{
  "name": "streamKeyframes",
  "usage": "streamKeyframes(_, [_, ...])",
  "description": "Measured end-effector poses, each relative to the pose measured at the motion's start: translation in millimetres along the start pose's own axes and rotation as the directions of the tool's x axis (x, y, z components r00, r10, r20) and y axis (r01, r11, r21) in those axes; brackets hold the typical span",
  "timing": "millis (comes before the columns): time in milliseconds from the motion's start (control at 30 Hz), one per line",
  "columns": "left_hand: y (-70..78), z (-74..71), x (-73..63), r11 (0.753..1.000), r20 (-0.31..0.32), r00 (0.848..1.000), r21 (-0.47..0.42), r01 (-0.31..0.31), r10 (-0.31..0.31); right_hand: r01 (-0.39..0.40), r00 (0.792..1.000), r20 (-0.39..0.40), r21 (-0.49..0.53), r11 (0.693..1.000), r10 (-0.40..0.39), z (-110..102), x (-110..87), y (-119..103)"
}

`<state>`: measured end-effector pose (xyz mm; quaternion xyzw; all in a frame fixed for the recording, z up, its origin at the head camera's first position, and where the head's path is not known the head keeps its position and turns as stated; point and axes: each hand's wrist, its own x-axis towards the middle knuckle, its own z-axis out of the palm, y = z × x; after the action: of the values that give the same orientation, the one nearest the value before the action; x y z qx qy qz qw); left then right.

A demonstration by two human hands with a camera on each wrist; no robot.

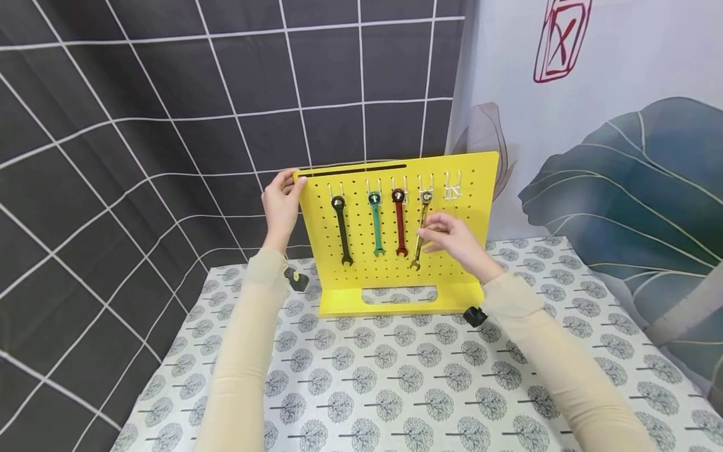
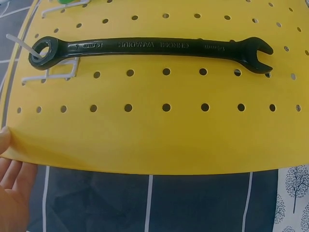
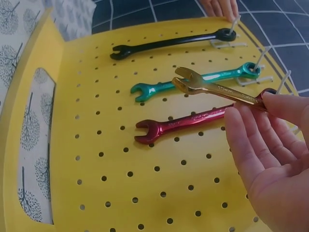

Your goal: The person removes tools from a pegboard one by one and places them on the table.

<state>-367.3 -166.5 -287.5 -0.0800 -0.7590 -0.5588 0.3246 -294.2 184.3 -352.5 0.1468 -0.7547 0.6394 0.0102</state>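
My right hand (image 1: 454,240) pinches a gold combination wrench (image 3: 222,91) by its shaft, between thumb and fingers. In the head view its ring end overlaps a white hook, while the open end is tilted out and down to the left. My left hand (image 1: 281,204) holds the upper left corner of a yellow pegboard (image 1: 452,263), thumb in front and fingers behind. On hooks left of the gold wrench hang a black wrench (image 2: 149,47), a green wrench (image 1: 376,223) and a red wrench (image 1: 400,223), ring ends up.
A bare white hook (image 1: 452,186) is fixed at the board's upper right. The board stands on a table (image 1: 384,389) covered by a tree-print cloth. Behind it hangs a dark gridded curtain (image 1: 248,75), with a leaf-patterned curtain (image 1: 638,176) to the right.
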Motion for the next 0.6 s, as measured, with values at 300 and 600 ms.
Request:
streamKeyframes(300, [3.0,-0.1,0.9,1.000,0.006,1.000,-0.015,0.006,-0.006,0.024,1.000,-0.019,-0.008,1.000,-0.025,0.1,-10.6,-6.3])
streamKeyframes(600, [2.6,-1.2,-1.4,1.000,0.011,1.000,-0.010,0.016,-0.015,0.036,0.998,-0.046,0.003,0.999,-0.036,0.6,-16.9,-7.9])
